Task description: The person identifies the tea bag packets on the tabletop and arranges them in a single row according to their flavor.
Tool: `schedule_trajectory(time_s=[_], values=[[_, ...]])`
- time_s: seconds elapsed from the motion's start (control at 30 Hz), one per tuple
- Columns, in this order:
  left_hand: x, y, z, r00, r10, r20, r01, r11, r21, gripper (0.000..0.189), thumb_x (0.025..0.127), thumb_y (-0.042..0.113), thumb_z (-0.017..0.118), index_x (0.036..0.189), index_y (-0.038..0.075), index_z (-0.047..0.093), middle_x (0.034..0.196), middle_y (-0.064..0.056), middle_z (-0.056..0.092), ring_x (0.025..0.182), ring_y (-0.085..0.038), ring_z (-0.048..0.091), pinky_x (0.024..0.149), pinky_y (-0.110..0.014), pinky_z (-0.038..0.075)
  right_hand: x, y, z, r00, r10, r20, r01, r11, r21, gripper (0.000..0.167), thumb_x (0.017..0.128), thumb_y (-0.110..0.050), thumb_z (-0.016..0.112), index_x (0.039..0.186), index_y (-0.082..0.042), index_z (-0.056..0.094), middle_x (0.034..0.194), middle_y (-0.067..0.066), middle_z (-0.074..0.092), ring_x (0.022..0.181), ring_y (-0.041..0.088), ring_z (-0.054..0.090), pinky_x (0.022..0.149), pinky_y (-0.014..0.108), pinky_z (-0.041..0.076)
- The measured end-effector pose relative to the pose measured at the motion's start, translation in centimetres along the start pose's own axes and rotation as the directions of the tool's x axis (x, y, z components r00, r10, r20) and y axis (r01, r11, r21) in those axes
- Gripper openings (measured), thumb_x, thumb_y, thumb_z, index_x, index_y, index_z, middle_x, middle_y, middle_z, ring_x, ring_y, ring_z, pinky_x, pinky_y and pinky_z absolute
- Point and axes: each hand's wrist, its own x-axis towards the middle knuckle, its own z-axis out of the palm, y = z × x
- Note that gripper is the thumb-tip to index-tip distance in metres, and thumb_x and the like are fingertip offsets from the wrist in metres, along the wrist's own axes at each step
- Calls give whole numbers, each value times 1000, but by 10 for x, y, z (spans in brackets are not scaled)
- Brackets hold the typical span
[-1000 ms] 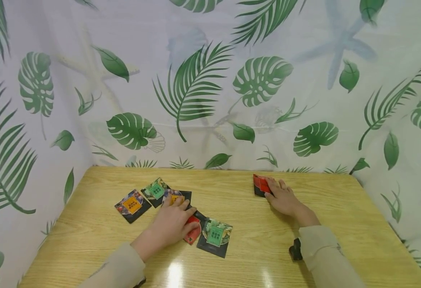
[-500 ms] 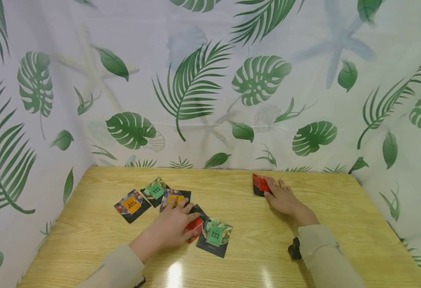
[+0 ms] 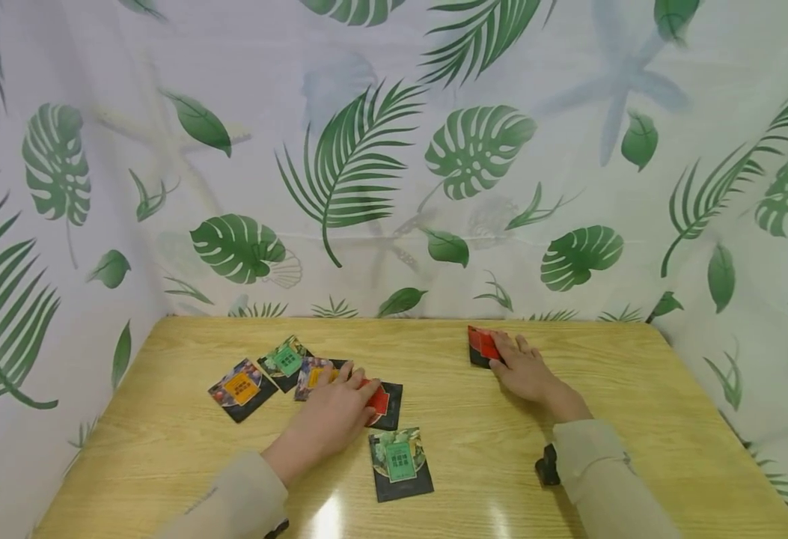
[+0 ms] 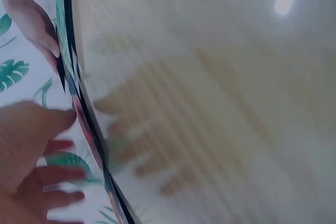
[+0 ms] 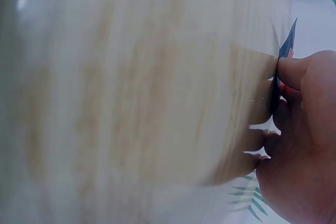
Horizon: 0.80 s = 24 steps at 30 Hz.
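My left hand (image 3: 331, 410) lies over the packet group with its fingers spread, touching a red-and-black packet (image 3: 382, 400). Its fingertips reach an orange-labelled packet (image 3: 307, 376) that is partly hidden beneath them. In the left wrist view the thumb of the left hand (image 4: 31, 156) meets the row of packets seen edge-on. At the back right, my right hand (image 3: 530, 374) rests its fingers on another red-and-black packet (image 3: 480, 346), covering its right side. The right wrist view shows the thumb of that hand (image 5: 310, 114) against the dark packet edge (image 5: 286, 48).
A green-labelled packet (image 3: 400, 464) lies in front of the left hand. Farther left are another orange-labelled packet (image 3: 242, 389) and a second green-labelled one (image 3: 287, 361). The wooden table (image 3: 488, 464) ends at a leaf-printed curtain (image 3: 380, 284) behind and at both sides.
Under my left hand the red-and-black packet has turned and shifted toward the back right. The nearer green-labelled packet has slid forward and straightened, now apart from it. My right hand has stayed put.
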Motion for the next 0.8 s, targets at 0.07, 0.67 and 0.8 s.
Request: schedule_trajectory(time_s=[0.07,0.67,0.8], values=[[1,5,1,996,-64,-59,67,997,49,42,104,40,67,135,13,72,139,-14,70,140,-38,58,119,-64,41,0,-3,0,1000,8,0,-8,1000,3,68,114,-28,41,167,5,14,171,34,11,156,62,0,124,76,1],[10,8,10,998,-60,15,61,995,-81,49,107,44,60,147,15,64,154,-9,60,146,-46,51,119,-69,38,3,-2,4,1000,26,-12,-26,999,-19,66,114,-26,41,167,4,15,171,33,12,157,61,1,124,76,3],[13,3,12,997,-25,71,34,991,-126,47,110,35,57,154,19,57,161,-8,53,152,-47,41,122,-71,32,1,-4,3,1000,27,-16,-27,999,-22,66,114,-25,42,167,5,16,171,33,13,157,61,2,124,76,4]])
